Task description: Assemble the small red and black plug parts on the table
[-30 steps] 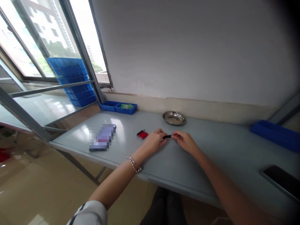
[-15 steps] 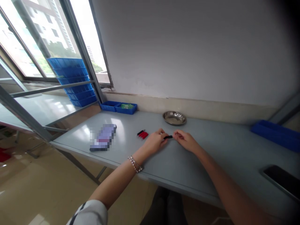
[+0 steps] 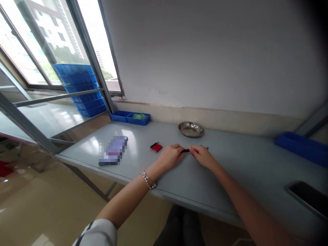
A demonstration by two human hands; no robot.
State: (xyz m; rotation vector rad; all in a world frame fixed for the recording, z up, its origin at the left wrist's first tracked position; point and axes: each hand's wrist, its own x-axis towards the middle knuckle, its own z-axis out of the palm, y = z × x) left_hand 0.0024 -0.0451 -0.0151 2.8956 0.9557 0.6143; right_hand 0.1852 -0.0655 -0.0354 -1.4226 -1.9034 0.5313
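Note:
Over the middle of the table, both hands meet at a short black stick-like piece [image 3: 185, 150], too small to name by kind. My left hand [image 3: 170, 155], with beaded bracelets on its wrist, is closed on the piece's left end. At the right end, my right hand [image 3: 202, 155] pinches it between thumb and fingers. Left of the hands lie several small red pieces [image 3: 156, 147] and a black piece [image 3: 154, 144], side by side with thin tips. Some tiny dark bits [image 3: 207, 148] show just behind my right hand.
A round steel dish [image 3: 191, 130] stands behind the hands. Two small blue trays [image 3: 138, 119] sit by the wall, and a long blue bin [image 3: 302, 147] at the right. A phone [image 3: 309, 198] lies front right; a blurred purple item [image 3: 114, 150] lies left. Blue bins [image 3: 82, 90] are stacked beyond.
My right hand's fingers have closed more tightly on the black piece's end. Tiny dark bits now show behind that hand. My left hand stays in place, its fingers lying flatter.

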